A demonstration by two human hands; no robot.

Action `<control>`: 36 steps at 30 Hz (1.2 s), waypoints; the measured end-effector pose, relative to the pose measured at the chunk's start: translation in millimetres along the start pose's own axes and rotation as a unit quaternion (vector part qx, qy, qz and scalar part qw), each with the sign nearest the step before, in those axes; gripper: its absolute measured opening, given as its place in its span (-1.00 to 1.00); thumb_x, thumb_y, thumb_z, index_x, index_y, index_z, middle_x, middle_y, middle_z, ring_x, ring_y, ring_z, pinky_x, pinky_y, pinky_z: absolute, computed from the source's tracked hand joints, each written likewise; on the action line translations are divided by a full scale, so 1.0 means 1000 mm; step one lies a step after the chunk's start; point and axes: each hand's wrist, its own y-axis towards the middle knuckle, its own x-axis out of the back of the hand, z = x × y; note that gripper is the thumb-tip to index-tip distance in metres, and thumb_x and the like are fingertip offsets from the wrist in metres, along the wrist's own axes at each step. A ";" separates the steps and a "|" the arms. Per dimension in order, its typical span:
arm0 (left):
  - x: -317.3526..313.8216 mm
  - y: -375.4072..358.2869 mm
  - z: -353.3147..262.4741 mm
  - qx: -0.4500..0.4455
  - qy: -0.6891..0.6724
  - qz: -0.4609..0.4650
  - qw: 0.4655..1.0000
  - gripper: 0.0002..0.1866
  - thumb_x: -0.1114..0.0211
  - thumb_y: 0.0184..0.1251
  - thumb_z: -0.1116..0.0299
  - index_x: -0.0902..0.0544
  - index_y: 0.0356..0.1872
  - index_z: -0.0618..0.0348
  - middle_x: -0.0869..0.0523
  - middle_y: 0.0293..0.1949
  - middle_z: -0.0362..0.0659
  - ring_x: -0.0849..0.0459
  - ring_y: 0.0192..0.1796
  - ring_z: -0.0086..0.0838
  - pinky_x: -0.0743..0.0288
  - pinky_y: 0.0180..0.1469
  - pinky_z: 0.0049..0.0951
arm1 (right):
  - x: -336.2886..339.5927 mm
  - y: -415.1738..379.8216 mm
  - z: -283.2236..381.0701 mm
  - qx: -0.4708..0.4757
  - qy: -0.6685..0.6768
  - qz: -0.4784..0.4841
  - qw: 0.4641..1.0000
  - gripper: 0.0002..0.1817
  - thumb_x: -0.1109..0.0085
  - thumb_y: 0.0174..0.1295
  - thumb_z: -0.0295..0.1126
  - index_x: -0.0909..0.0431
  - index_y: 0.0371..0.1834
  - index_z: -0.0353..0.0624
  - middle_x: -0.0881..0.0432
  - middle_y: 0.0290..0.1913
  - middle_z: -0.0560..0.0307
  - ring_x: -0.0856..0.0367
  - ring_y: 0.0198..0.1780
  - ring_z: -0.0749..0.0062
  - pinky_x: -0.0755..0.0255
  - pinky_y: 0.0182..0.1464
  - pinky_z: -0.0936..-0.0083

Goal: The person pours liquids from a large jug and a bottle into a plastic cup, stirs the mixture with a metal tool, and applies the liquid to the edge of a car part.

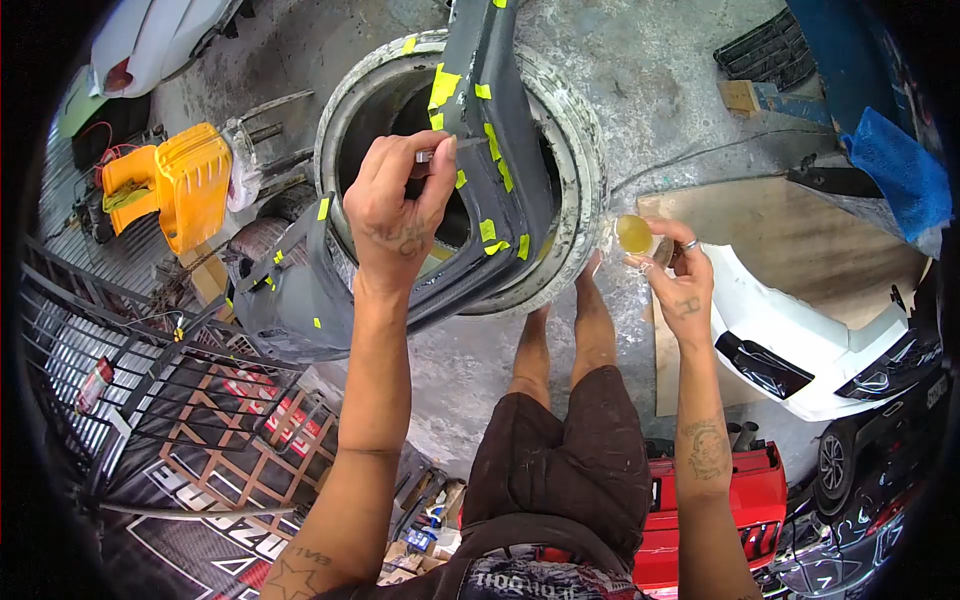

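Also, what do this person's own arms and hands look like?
Both are bare, without gloves, and no sleeves cover the forearms. The left hand has a dark tattoo near the wrist; its upper arm bears a star outline and lettering. The right hand wears a ring, with tattoos by the thumb and on the forearm.

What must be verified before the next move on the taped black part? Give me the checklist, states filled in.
1. Black part lies across the round drum: ok. Whether it sits steady: cannot tell.
2. Yellow tape present on the black part: ok. Whether every piece sticks firmly: cannot tell.
3. Left hand pinching a small pale object: ok.
4. Right hand free: not ok, it holds a clear cup.
5. Yellowish contents visible in the clear cup: ok.
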 end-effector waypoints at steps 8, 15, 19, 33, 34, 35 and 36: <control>-0.002 0.006 -0.002 0.002 -0.011 0.023 1.000 -0.91 -0.42 0.34 0.52 -0.73 -0.20 0.32 -0.69 -0.41 -0.15 -0.63 -0.42 -0.57 -0.51 -0.31 -0.58 | 0.003 -0.002 -0.001 -0.013 -0.017 -0.006 1.000 -0.56 -0.36 0.15 -0.69 -0.55 0.11 -0.20 -0.62 0.19 0.04 -0.57 0.22 0.37 -0.40 0.31 0.44; -0.004 0.006 -0.004 0.010 -0.007 0.025 1.000 -0.91 -0.45 0.25 0.56 -0.70 -0.27 0.30 -0.69 -0.43 -0.12 -0.68 -0.40 -0.43 -0.59 -0.32 -0.48 | 0.007 -0.002 -0.003 -0.011 -0.008 -0.004 1.000 -0.57 -0.37 0.15 -0.68 -0.55 0.10 -0.20 -0.62 0.18 0.07 -0.57 0.20 0.41 -0.39 0.29 0.48; -0.004 0.006 -0.004 0.007 -0.006 0.019 1.000 -0.91 -0.45 0.24 0.56 -0.70 -0.28 0.30 -0.68 -0.43 -0.12 -0.67 -0.41 -0.42 -0.58 -0.33 -0.48 | 0.008 -0.002 -0.004 -0.010 -0.005 -0.003 1.000 -0.56 -0.38 0.15 -0.68 -0.55 0.11 -0.20 -0.62 0.19 0.07 -0.57 0.19 0.42 -0.40 0.28 0.48; 0.004 0.005 -0.007 0.012 0.003 0.014 1.000 -0.90 -0.40 0.37 0.50 -0.74 -0.18 0.32 -0.75 -0.38 -0.16 -0.65 -0.41 -0.61 -0.50 -0.31 -0.60 | 0.007 -0.004 -0.002 -0.001 0.001 0.000 1.000 -0.55 -0.37 0.14 -0.70 -0.55 0.11 -0.20 -0.62 0.20 0.05 -0.57 0.21 0.39 -0.40 0.30 0.45; 0.007 0.004 -0.009 0.023 0.004 0.011 1.000 -0.89 -0.39 0.39 0.49 -0.74 -0.17 0.32 -0.76 -0.36 -0.17 -0.67 -0.38 -0.63 -0.51 -0.29 -0.61 | 0.007 -0.005 -0.001 -0.002 0.001 0.000 1.000 -0.55 -0.36 0.15 -0.70 -0.55 0.12 -0.20 -0.62 0.19 0.05 -0.57 0.22 0.39 -0.40 0.30 0.44; 0.009 0.001 -0.008 0.023 0.004 0.011 1.000 -0.89 -0.39 0.39 0.49 -0.74 -0.17 0.32 -0.76 -0.36 -0.17 -0.67 -0.38 -0.63 -0.51 -0.29 -0.61 | 0.007 -0.005 0.000 -0.002 0.001 0.000 1.000 -0.55 -0.36 0.15 -0.70 -0.55 0.12 -0.20 -0.62 0.19 0.05 -0.57 0.22 0.39 -0.40 0.30 0.44; 0.012 -0.004 -0.006 0.055 -0.027 0.002 0.998 -0.88 -0.38 0.42 0.48 -0.74 -0.15 0.33 -0.78 -0.33 -0.18 -0.68 -0.35 -0.63 -0.51 -0.26 -0.63 | 0.007 -0.006 0.001 -0.008 0.001 0.001 1.000 -0.56 -0.36 0.15 -0.69 -0.55 0.12 -0.21 -0.62 0.19 0.05 -0.57 0.21 0.39 -0.40 0.30 0.45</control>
